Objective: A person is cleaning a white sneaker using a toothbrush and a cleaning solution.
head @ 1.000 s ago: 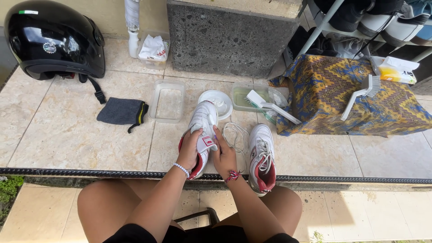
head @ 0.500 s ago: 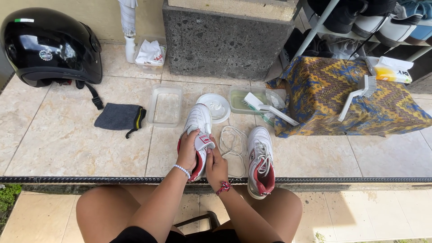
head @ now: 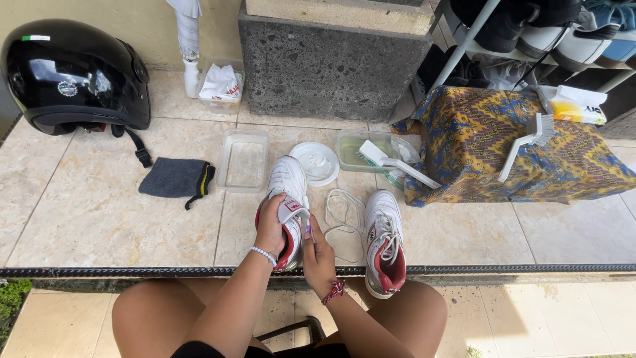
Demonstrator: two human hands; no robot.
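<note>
The left hand [head: 270,225] curls around the heel side of the left shoe [head: 287,199], fingers closed on its tongue, while the right hand [head: 318,248] presses against the shoe's other side, fingers bent on it. The shoe stands on the tiled floor [head: 99,219], just beside a loose lace [head: 344,222]. The second shoe [head: 384,238] lies beyond the lace. Behind stand a tub [head: 244,160], a lid [head: 315,162] and a helmet [head: 73,73].

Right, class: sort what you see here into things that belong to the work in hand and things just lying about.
In use:
left hand and right hand on the left shoe
loose lace
right shoe
white brush on the tub

Lying about:
black helmet
grey cloth
patterned cloth
</note>
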